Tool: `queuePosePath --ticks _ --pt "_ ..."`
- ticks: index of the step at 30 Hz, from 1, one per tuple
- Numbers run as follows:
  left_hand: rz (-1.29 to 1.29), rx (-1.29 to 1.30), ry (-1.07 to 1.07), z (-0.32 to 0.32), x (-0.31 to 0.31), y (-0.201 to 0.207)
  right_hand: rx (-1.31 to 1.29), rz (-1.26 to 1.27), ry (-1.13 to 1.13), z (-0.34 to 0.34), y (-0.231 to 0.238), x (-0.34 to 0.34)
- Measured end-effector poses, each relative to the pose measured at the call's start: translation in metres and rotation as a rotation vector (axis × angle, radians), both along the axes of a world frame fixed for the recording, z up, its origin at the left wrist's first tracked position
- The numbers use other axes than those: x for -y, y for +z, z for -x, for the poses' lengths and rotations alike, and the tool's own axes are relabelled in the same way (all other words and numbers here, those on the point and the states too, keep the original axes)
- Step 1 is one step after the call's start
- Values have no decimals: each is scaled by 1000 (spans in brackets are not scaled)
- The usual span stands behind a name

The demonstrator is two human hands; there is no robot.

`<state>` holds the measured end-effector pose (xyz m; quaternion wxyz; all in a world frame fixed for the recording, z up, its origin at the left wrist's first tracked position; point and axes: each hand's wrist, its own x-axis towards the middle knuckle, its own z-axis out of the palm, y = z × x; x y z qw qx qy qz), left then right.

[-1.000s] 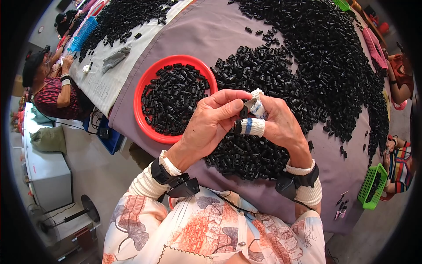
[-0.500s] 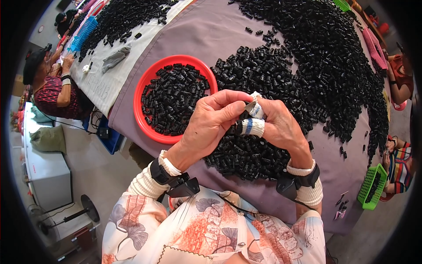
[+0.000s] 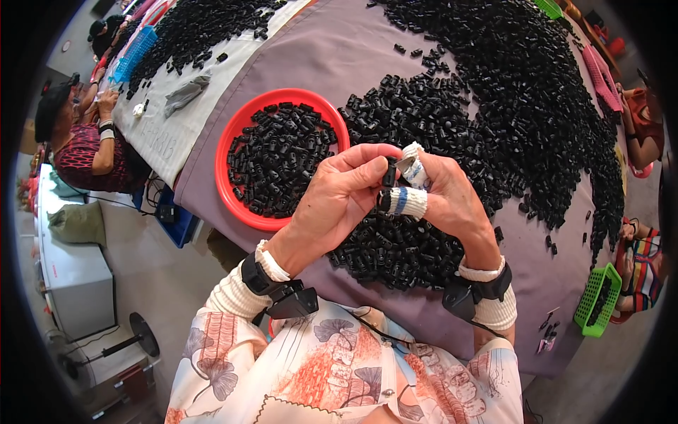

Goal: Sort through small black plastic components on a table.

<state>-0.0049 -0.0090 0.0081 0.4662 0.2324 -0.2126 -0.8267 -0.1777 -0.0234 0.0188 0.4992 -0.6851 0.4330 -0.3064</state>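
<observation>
My left hand (image 3: 328,194) pinches a small black plastic part (image 3: 390,172) between thumb and forefinger, above the edge of a pile of like parts (image 3: 395,251). Close against it is my right hand (image 3: 455,198), its fingers curled in. White cloth finger covers with blue stripes wrap two of its digits. A small grey, flat edge shows by the upper cover; what the right hand grips there I cannot make out. To the left of my hands, a red round basin (image 3: 224,166) holds many similar black parts.
A large heap of black parts (image 3: 530,92) spreads over the purple cloth (image 3: 282,63). A green basket (image 3: 597,300) stands at the right edge, a pink basket (image 3: 600,78) farther back. A grey cloth (image 3: 187,95) lies on the neighbouring white table. Other people sit on both sides.
My right hand's covered digits have parted slightly, and the black part in my left fingers now shows more plainly. Both hands stay in nearly the same place.
</observation>
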Motion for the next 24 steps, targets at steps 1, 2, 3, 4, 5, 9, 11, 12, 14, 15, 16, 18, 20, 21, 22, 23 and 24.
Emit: queuePosePath --ticks 1,2,3,4,5,9,11,12,14,15,16,18,20,21,22,23,24 --pt "0 0 -1 0 0 0 -13 -7 -3 0 0 0" --pt "0 2 -1 0 0 -1 -12 -7 -3 0 0 0" --pt "0 4 -2 0 0 -1 -19 -6 -4 0 -1 0" --pt "0 5 -2 0 0 -1 -25 -4 -4 0 -1 0" --pt "1 1 -2 0 0 -1 -26 -5 -5 0 0 0" --pt "5 9 9 -1 -1 -3 -47 14 20 0 0 1" --pt "4 16 9 -1 -1 -3 -49 10 29 -1 -2 2" --pt "2 23 9 -1 -1 -3 -46 10 28 -2 -3 2" --pt "3 32 17 -1 -1 -4 -42 10 27 -2 -4 2" --pt "4 40 25 0 -1 -4 -45 19 36 -1 -5 1" --pt "4 40 25 0 -2 -4 -48 29 44 -1 -5 1" --pt "16 64 36 1 -2 -3 -43 35 56 0 -3 1" --pt "39 91 46 2 -3 -4 -38 41 71 0 -3 1" --pt "62 118 57 2 -3 -4 -35 42 78 0 -4 1" --pt "62 118 58 2 -3 -4 -32 43 85 0 -5 1" --pt "74 135 63 2 -3 -3 -32 42 86 0 -4 1" --pt "86 152 68 3 -3 -2 -48 41 86 -1 -1 1"
